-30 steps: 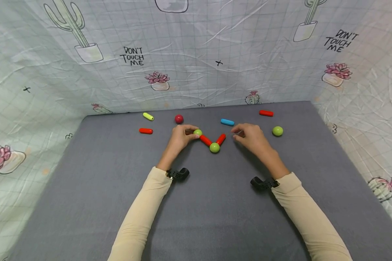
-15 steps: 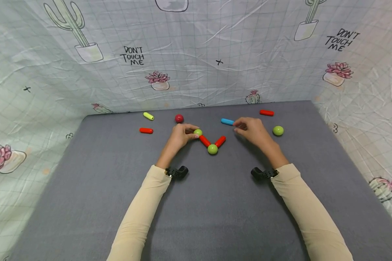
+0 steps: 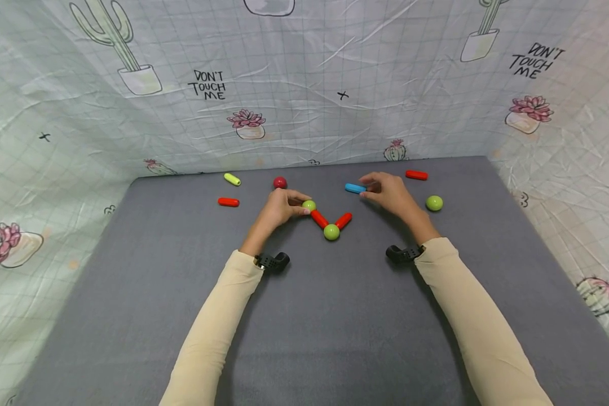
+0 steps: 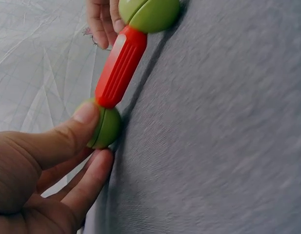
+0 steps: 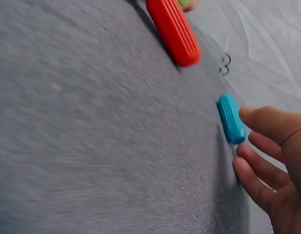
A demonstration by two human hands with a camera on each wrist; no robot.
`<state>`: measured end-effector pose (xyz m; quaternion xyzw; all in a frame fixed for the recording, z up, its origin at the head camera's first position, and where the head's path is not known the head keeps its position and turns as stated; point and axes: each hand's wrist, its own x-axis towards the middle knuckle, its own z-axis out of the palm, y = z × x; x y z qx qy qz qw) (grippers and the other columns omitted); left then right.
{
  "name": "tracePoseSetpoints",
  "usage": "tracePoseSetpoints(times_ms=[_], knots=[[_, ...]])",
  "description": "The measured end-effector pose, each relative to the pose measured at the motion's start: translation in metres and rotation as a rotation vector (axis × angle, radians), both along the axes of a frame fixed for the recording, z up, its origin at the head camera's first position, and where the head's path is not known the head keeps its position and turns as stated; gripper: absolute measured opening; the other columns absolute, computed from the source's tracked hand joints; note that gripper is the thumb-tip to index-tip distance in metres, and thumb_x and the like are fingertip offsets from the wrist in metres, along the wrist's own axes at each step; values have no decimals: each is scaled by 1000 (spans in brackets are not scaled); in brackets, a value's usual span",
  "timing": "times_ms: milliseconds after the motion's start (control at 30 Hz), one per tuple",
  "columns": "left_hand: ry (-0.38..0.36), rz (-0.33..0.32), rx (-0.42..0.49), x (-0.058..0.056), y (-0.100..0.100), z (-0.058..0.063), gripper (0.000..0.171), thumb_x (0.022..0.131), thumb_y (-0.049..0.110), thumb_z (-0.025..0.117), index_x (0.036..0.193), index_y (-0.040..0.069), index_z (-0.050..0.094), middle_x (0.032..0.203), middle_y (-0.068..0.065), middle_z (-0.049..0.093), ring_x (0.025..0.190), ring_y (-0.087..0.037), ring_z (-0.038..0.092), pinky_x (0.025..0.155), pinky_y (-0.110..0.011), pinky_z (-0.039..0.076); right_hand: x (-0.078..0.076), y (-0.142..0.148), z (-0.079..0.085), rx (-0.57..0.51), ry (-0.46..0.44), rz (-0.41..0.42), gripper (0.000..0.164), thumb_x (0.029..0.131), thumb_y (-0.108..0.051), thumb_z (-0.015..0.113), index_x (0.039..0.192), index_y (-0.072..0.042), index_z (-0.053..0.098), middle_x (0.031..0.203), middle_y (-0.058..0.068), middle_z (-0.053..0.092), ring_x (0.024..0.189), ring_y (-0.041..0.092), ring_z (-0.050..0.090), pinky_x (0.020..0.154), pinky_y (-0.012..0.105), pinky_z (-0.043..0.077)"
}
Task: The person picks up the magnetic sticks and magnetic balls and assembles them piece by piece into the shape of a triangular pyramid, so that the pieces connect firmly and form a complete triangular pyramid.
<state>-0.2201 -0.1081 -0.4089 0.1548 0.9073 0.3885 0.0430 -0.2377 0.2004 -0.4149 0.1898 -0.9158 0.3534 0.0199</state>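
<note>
My left hand (image 3: pixel 280 206) pinches a green ball (image 4: pixel 107 127) between thumb and fingers. A grooved red rod (image 4: pixel 120 68) joins that ball to a second green ball (image 3: pixel 331 232). From the second ball another red rod (image 3: pixel 343 220) leads off to the right, so the joined pieces form a V on the table. My right hand (image 3: pixel 388 192) is at the right end of a blue rod (image 3: pixel 355 188) lying on the table. In the right wrist view, the thumb and fingers are spread on either side of the blue rod's near end.
On the grey table (image 3: pixel 304 327), a yellow-green rod (image 3: pixel 232 179), a red rod (image 3: pixel 228 202) and a dark red ball (image 3: pixel 280 182) lie at back left. Back right holds a red rod (image 3: pixel 416 175) and a green ball (image 3: pixel 434 203). Patterned cloth (image 3: pixel 304 84) hangs behind.
My right hand has moved away from the V of joined pieces, back to the blue rod's end. The V's lower ball has shifted slightly toward me; my left hand keeps its pinch.
</note>
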Motion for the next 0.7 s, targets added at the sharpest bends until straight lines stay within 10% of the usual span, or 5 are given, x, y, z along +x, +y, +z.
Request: tracePoseSetpoints(times_ms=[700], knots=[[-129,-201,-17,-31,-10,6,34,81,10,86,114,6,79,105,-9,77,93,-17,70,78,-25,55,-16,2,-13,-55,-64,-81,26,91,-21,79,116,-13,78,99,8,75,88,20,67,78,34,50]])
